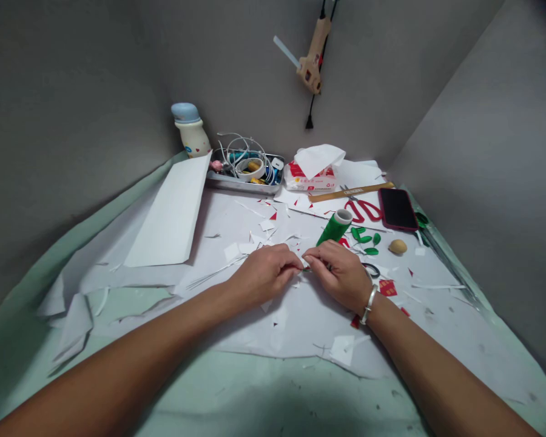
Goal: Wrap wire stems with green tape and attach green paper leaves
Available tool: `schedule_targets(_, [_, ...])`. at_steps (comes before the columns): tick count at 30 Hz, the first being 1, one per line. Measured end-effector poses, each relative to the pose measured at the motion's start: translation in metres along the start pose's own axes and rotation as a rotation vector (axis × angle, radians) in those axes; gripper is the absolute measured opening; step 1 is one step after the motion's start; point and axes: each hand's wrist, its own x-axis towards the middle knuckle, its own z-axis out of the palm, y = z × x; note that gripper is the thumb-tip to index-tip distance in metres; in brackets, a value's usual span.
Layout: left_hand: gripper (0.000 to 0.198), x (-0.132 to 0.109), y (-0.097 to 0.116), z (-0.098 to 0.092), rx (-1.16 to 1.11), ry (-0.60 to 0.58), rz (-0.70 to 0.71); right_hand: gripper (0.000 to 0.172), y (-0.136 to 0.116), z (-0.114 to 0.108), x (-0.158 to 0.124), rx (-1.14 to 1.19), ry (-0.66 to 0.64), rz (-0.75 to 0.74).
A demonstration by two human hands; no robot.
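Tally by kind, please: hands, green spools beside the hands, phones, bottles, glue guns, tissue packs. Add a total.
Left hand and right hand: 2
Green spool beside the hands: 1
Phone: 1
Bottle: 1
Glue gun: 1
Tissue pack: 1
Total: 7

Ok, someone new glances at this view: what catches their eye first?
Probably the bright green thread spool just beyond the right hand, vivid against the white paper sheet. Next, the beige plastic glue gun hanging against the grey wall above, then the red-handled metal scissors beside the dark-screened phone at the back right.
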Motion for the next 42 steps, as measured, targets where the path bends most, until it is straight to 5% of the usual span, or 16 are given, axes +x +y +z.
schedule_targets(9, [0.015,0.001,0.002,-0.004,-0.079,0.197,-0.168,0.018,-0.005,0.005,-0.004,-0.026,-0.152,-0.058])
schedule_targets(14, [0.016,-0.001,-0.002,0.000,0.092,0.079,-0.091,0.019,-0.008,0.001,-0.003,-0.037,-0.071,-0.084])
schedule_targets(18, [0.015,-0.001,0.002,0.001,0.014,-0.041,0.021,0.018,0.000,0.000,-0.001,0.013,-0.030,-0.019])
schedule_targets(28, [0.016,0.001,0.001,-0.004,-0.037,0.188,-0.150,0.019,-0.005,0.005,-0.005,-0.021,-0.183,-0.056])
schedule_targets(36, [0.021,0.000,-0.006,0.004,0.202,0.052,0.031,0.018,-0.006,-0.001,-0.003,-0.073,-0.047,-0.089])
schedule_targets(39, [0.019,0.001,-0.005,0.003,0.148,0.006,0.109,0.019,-0.001,-0.001,-0.002,-0.053,-0.031,-0.035])
schedule_targets(42, [0.015,0.001,0.000,0.000,0.020,0.078,0.061,0.018,0.002,0.003,-0.002,-0.026,-0.044,-0.023])
